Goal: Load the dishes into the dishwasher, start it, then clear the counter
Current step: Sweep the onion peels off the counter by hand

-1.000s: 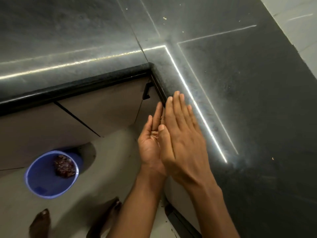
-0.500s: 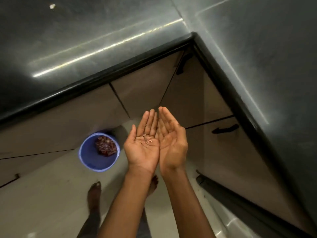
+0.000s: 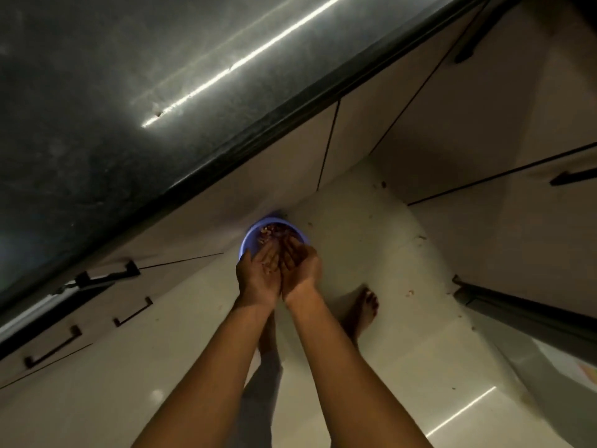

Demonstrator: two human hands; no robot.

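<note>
Crumbs (image 3: 267, 266) lie in cupped, open hands: left hand (image 3: 258, 275), right hand (image 3: 298, 265), above blue bin (image 3: 247, 239).

Both hands, pressed together upright at the corner of the bench (image 3: 97, 130) a second ago and then cupped palms-up at waist height with crumbs in the left palm, have now dropped down and forward over the blue bin (image 3: 250, 232) on the floor. The left hand (image 3: 258, 273) and right hand (image 3: 298, 265) sit side by side, fingers tipped down into the bin's mouth above the scraps (image 3: 274, 232) inside. The bin, previously off to the left of the hands, now lies directly under them, partly hidden by the fingers.
</note>
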